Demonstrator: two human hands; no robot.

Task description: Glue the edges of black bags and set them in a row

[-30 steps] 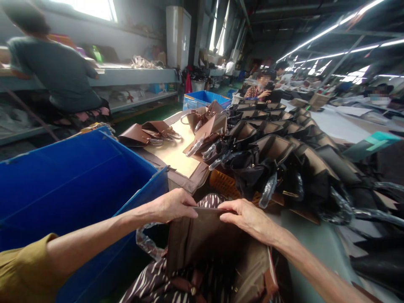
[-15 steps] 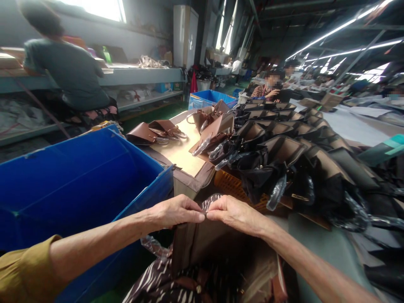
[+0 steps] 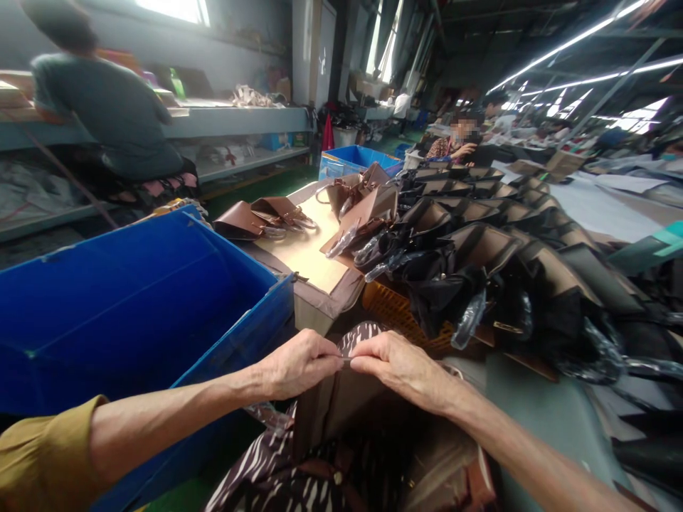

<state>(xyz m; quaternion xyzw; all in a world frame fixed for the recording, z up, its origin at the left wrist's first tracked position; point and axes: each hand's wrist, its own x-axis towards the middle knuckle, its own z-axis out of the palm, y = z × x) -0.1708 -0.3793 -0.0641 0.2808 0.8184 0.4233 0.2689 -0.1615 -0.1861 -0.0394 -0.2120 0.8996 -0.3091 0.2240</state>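
Note:
A zebra-patterned handbag [image 3: 256,462] with a brown lining and brown leather trim lies below me, its mouth facing up. My left hand [image 3: 302,363] pinches the far edge of the bag between thumb and fingers. Close beside it, my right hand [image 3: 389,366] pinches the same edge, thumb tips almost meeting. A striped flap of the bag rises behind the fingers. Clear plastic wraps a handle [image 3: 272,416] at the bag's left side. The lower part of the bag runs out of view.
A big blue bin [image 3: 133,306] stands at left. Rows of black handbags [image 3: 474,263] cover the table at right, above an orange crate [image 3: 398,309]. Several brown handbags [image 3: 250,219] lie on a pale board [image 3: 314,249]. A person [image 3: 101,114] sits at a bench at left; others are farther back.
Both hands keep their pinch on the bag's edge, with only slight movement. More of the striped flap shows behind the fingers. The camera view has shifted a little.

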